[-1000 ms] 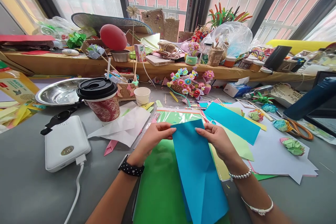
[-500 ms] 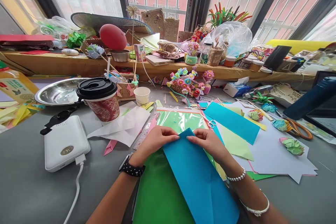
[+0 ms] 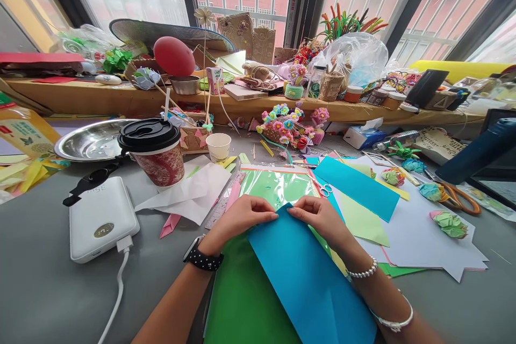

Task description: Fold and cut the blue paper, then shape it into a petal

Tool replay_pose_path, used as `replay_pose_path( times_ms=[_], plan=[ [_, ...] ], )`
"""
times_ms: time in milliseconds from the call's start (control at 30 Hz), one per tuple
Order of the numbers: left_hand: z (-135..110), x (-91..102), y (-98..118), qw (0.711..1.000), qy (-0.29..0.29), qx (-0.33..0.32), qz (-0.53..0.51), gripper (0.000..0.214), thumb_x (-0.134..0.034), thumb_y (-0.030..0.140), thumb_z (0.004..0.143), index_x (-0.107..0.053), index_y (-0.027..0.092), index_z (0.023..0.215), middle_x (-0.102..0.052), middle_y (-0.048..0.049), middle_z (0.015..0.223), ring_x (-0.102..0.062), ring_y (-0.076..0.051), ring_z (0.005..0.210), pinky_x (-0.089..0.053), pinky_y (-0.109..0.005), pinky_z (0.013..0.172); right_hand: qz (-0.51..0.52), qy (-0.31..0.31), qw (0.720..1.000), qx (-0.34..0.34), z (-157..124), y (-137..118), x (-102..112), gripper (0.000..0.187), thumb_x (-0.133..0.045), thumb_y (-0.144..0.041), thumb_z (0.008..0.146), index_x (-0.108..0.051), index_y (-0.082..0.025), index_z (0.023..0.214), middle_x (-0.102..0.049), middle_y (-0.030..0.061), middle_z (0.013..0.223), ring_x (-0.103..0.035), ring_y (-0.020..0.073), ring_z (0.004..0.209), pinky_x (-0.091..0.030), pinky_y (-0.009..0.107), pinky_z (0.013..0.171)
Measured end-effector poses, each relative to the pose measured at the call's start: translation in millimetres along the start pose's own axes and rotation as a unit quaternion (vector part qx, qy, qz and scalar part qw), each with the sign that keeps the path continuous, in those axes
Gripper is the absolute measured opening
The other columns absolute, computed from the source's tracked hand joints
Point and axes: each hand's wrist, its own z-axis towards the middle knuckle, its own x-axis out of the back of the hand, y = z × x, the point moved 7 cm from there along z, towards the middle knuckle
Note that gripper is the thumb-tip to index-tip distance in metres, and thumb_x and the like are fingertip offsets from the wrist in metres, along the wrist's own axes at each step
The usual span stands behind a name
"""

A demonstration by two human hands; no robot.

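Observation:
A folded blue paper sheet [image 3: 310, 279] lies slanted over a bright green sheet [image 3: 242, 301] on the grey table. My left hand [image 3: 237, 217], with a black dotted watch on the wrist, pinches the sheet's upper left corner. My right hand [image 3: 320, 215], with bead bracelets on the wrist, pinches the top edge just to the right. The two sets of fingertips are close together at the sheet's far tip. A second blue sheet [image 3: 357, 185] lies flat to the right, apart from both hands.
To the left stand a lidded coffee cup [image 3: 155, 153], a white power bank [image 3: 102, 217] with cable, a steel plate [image 3: 91, 140] and white papers [image 3: 189, 191]. Orange-handled scissors [image 3: 459, 199], small scissors [image 3: 324, 188] and paper flowers [image 3: 449, 223] lie right. A cluttered wooden shelf [image 3: 121, 99] runs behind.
The blue sheet has turned clockwise and sunk flatter, its near end swinging right. Both hands have drawn closer together and slightly nearer to me.

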Motion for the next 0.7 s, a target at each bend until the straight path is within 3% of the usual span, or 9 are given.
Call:
replay_pose_path(
  times_ms=[700],
  plan=[
    [-2.6, -6.5, 5.7, 1.0, -0.026, -0.005, 0.003, 0.025, -0.062, 0.039, 0.065, -0.067, 0.015, 0.069, -0.065, -0.0018, 0.067, -0.056, -0.015, 0.065, -0.039, -0.021, 0.055, 0.014, -0.01, 1.0, 0.009, -0.2, -1.6, 1.7, 0.023, -0.064, -0.039, 0.066, -0.057, -0.017, 0.066, -0.056, -0.0002, 0.064, -0.051, 0.012, 0.06, -0.042, 0.024, 0.056]
  ],
)
